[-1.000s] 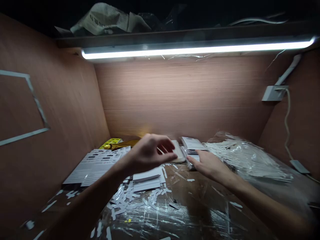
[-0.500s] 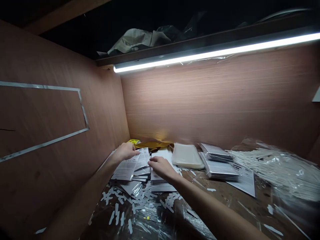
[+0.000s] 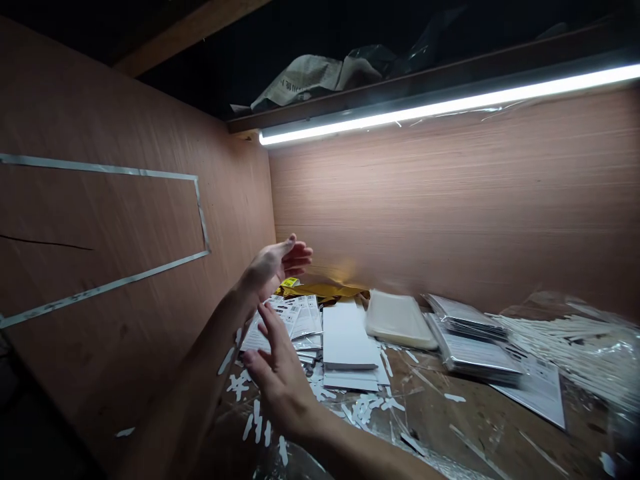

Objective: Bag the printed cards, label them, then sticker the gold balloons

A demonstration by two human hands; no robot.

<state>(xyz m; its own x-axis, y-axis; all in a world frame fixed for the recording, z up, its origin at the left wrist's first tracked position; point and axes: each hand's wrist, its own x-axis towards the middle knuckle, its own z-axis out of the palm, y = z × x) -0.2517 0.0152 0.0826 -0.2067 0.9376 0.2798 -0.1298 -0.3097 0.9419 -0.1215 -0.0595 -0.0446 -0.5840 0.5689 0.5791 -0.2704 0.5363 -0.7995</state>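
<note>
I can't read the small print on the leaflets [image 3: 295, 319]. My right hand [image 3: 280, 383] hides their near corner; the plastic-wrapped white sticks [image 3: 565, 350] blur past the right edge.

Reddish wood-veneer walls enclose this space. A white LED tube light [image 3: 450, 110] is fixed below a dark shelf [image 3: 400, 83] holding crumpled printed paper [image 3: 310, 80]; silver tape [image 3: 100, 167] marks a long frame on the left wall [image 3: 115, 220].

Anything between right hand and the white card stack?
Nothing that blocks it. The right hand is open, empty and raised, short of the white card stack. Only flat white paper offcuts lie low nearby, on the clear plastic sheeting.
</note>
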